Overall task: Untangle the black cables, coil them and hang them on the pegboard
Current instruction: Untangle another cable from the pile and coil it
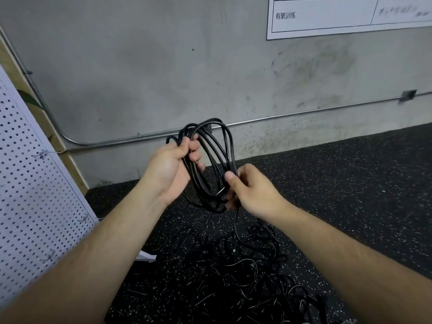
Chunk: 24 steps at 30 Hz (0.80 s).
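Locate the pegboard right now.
Head view, far left edge: the white pegboard, left of the left hand gripping the cable coil.
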Each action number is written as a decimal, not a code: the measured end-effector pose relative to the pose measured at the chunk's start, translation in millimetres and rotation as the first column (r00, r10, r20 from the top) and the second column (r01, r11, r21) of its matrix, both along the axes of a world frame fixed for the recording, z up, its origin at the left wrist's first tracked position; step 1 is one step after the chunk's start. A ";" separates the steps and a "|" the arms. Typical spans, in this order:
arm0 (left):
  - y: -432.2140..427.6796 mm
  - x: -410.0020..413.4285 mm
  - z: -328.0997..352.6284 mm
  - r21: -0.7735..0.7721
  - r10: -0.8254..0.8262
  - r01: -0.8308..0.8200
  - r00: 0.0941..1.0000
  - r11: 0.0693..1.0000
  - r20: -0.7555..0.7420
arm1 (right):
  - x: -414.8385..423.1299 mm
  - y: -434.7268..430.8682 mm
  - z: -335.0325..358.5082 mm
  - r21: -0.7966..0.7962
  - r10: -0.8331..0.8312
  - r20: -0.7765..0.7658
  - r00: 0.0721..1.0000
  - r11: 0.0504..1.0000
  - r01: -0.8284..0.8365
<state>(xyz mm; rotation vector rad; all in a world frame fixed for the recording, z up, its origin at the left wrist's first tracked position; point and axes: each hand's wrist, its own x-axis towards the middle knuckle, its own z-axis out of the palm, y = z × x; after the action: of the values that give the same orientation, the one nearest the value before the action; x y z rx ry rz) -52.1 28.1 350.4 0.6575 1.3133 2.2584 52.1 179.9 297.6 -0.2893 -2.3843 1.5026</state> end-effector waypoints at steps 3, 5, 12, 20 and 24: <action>-5.2 -8.0 7.9 0.071 0.057 -0.060 0.997 0.996 0.044 | 8.2 5.2 -18.1 -0.004 0.201 0.185 0.962 0.979 -0.204; -10.0 -16.9 10.2 0.097 0.105 -0.110 0.993 0.989 0.055 | 14.5 7.1 -32.7 0.025 0.336 0.341 0.878 0.931 -0.365; -12.6 -26.5 2.1 -0.091 0.370 -0.380 0.922 0.920 -0.116 | 20.3 5.0 -33.2 0.469 0.227 0.404 0.886 0.780 -0.414; 0.7 -10.4 -9.0 -0.245 0.268 -0.350 0.911 0.904 -0.313 | 17.4 -17.3 23.3 0.884 0.274 0.210 0.939 0.357 -0.302; 3.0 3.9 -17.7 -0.400 0.058 -0.224 0.920 0.889 -0.388 | 16.7 -12.1 40.0 0.849 0.261 0.095 0.961 0.483 -0.215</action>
<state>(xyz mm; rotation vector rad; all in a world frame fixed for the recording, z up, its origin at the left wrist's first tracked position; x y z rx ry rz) -48.2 31.0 332.6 0.8613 2.0359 1.8903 68.8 167.8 337.6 0.3356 -2.8571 0.1978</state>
